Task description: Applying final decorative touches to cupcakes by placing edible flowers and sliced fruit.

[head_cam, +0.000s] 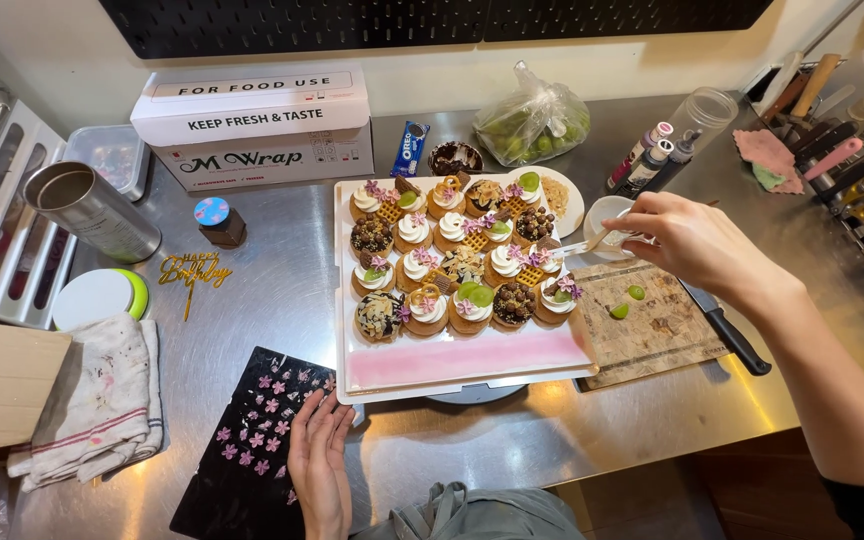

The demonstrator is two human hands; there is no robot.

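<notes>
A white rectangular tray (pixel 452 372) on a steel counter carries several small decorated tarts (pixel 460 255) topped with cream, chocolate, lime slices and pink flowers. My right hand (pixel 697 243) hovers at the tray's right side, pinching thin tweezers (pixel 592 241) that point left toward the tarts on the right edge. My left hand (pixel 319 460) rests flat, fingers apart, on a black mat (pixel 248 455) dotted with small pink sugar flowers, just below the tray's near left corner.
A cutting board (pixel 652 335) with lime pieces and a black-handled knife (pixel 727 330) lie right of the tray. A small white bowl (pixel 604 215), squeeze bottles (pixel 642 160), a bag of limes (pixel 532 125), a wrap box (pixel 257 125), a metal canister (pixel 92 210) and a folded towel (pixel 97 400) surround it.
</notes>
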